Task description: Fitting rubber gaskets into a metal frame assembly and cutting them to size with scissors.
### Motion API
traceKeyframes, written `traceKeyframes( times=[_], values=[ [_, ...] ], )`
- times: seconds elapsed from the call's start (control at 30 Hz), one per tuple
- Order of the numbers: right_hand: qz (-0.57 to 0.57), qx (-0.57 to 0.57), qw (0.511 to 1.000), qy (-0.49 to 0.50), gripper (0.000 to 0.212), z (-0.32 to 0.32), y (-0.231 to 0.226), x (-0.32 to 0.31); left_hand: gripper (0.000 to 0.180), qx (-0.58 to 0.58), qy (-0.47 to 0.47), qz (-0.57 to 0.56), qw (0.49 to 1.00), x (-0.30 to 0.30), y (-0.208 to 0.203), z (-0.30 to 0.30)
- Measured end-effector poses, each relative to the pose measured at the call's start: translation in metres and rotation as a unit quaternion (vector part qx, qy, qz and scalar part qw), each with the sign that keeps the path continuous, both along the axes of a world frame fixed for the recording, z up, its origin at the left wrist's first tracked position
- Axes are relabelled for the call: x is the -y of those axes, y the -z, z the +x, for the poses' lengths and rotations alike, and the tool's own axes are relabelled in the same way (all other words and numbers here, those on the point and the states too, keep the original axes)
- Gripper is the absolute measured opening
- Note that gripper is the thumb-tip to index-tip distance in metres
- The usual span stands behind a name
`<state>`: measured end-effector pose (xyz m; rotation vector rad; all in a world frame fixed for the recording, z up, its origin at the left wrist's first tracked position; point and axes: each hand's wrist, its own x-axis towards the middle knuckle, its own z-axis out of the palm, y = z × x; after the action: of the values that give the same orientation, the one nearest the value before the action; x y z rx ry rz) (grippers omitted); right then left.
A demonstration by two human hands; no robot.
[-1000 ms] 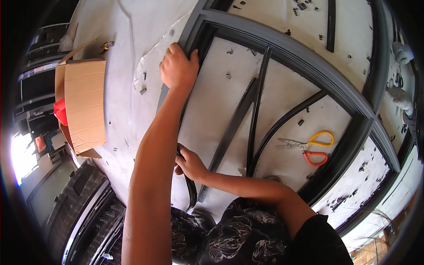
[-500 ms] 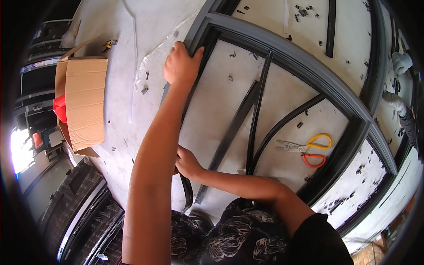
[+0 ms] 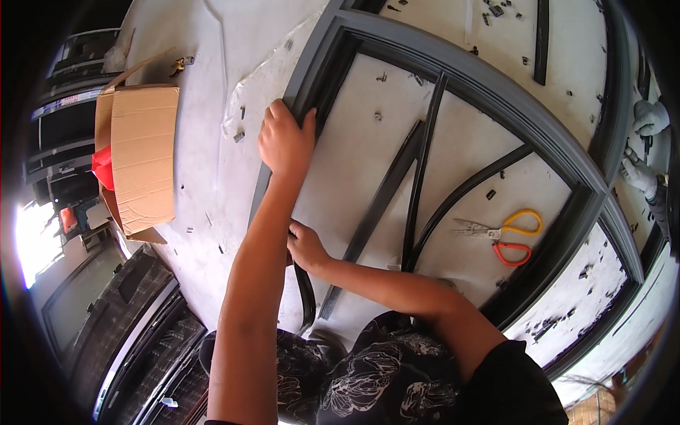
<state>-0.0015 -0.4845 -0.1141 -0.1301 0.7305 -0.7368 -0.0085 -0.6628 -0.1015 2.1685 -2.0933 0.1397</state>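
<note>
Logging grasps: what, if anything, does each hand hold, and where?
Left hand: grasps the grey frame by its left side bar. Right hand: apparently the black strip, above its lower end; fingers partly hidden.

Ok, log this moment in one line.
left grip: on grey frame | right grip: partly hidden, at black strip | scissors: open, inside frame
</note>
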Motion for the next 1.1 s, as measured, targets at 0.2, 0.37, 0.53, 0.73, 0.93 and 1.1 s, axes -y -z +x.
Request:
traceKeyframes(
  times=[0.2, 0.37, 0.53, 0.73, 0.93, 1.1],
  values=[
    [-0.038, -0.067, 0.997, -0.016, 0.028, 0.003, -0.004, 0.004, 0.054, -0.006, -0.035, 0.046, 0.998, -0.006, -0.002, 0.002],
    [-0.055, -0.058, 0.996, -0.028, 0.022, 0.0, 0.003, 0.003, 0.057, -0.035, -0.065, 0.01, 0.997, -0.025, -0.002, 0.008],
    [-0.07, -0.134, 0.989, 0.006, 0.021, 0.011, 0.006, 0.0, 0.058, -0.007, -0.053, 0.041, 0.998, -0.03, -0.001, 0.016],
    [-0.107, -0.182, 0.977, -0.036, 0.021, 0.015, 0.018, 0.001, 0.056, 0.026, -0.035, -0.023, 0.999, -0.044, 0.007, 0.026],
    [-0.09, -0.182, 0.979, -0.021, 0.022, 0.021, 0.027, -0.002, 0.058, 0.023, -0.024, 0.004, 0.999, -0.07, 0.003, 0.04],
    [-0.141, -0.157, 0.978, 0.012, 0.019, 0.031, 0.028, -0.005, 0.055, -0.001, -0.042, -0.01, 0.999, -0.07, 0.003, 0.047]
  ],
)
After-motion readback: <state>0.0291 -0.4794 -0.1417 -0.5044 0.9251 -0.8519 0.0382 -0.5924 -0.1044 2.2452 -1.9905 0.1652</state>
